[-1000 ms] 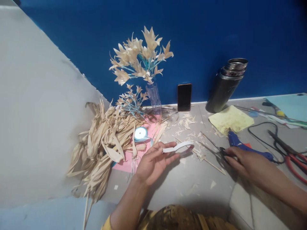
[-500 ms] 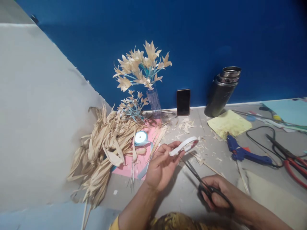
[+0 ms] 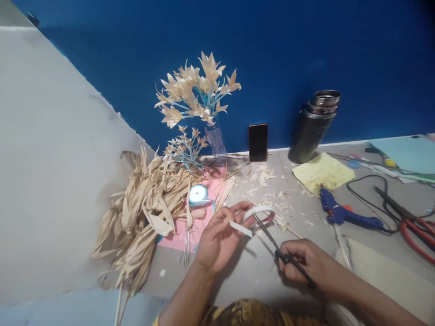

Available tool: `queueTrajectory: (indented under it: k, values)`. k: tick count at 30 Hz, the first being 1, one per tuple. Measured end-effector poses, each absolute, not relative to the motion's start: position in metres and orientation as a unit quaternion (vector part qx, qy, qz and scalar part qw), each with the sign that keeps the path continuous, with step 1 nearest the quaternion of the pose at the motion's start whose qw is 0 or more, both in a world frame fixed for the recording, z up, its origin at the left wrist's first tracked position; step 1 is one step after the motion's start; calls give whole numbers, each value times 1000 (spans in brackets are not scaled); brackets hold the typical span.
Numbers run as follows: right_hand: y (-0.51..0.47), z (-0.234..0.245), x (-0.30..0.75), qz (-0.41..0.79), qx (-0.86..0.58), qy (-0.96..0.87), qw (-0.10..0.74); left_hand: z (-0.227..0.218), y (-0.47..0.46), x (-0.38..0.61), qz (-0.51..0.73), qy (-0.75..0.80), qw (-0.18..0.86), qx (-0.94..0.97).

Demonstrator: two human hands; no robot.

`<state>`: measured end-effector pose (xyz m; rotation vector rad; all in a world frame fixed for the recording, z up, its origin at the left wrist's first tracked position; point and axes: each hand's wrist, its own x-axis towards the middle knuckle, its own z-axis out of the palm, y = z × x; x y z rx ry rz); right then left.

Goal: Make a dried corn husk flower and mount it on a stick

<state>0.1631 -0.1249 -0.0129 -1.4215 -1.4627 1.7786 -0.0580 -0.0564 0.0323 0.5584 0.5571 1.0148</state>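
My left hand (image 3: pixel 217 237) pinches a white strip (image 3: pixel 253 217) bent into a loop, held just above the grey table (image 3: pixel 258 271). My right hand (image 3: pixel 307 262) grips black scissors (image 3: pixel 272 237) by the handles. Their blades point up-left and reach the strip close to my left fingertips. Small husk scraps (image 3: pixel 278 206) lie scattered under and behind the strip.
A pile of dried husks (image 3: pixel 146 208) lies at left beside a pale blue ribbon spool (image 3: pixel 199 194) on pink paper (image 3: pixel 183 235). Behind stand husk flowers in a clear vase (image 3: pixel 217 140), a phone (image 3: pixel 258 141) and a dark flask (image 3: pixel 314 124). A blue glue gun (image 3: pixel 343 213), yellow paper (image 3: pixel 322 172) and red-handled pliers (image 3: pixel 413 226) lie at right.
My right hand picked up the scissors from the table at right, brought them in front of me, and moved the blades to the strip. My left hand kept hold of the strip, now more curled.
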Motion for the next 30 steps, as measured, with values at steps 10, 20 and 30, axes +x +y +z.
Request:
queueTrajectory:
  k: [10, 20, 30]
  values:
    - [-123, -15, 164, 273, -598, -754, 12, 27, -36, -86, 526, 317, 671, 415]
    - [-109, -3, 161, 321, -580, -746, -66, 5, -29, -103, 493, 502, 573, 420]
    - [-104, 9, 166, 335, -535, -774, -50, 36, -43, -73, 459, 476, 655, 365]
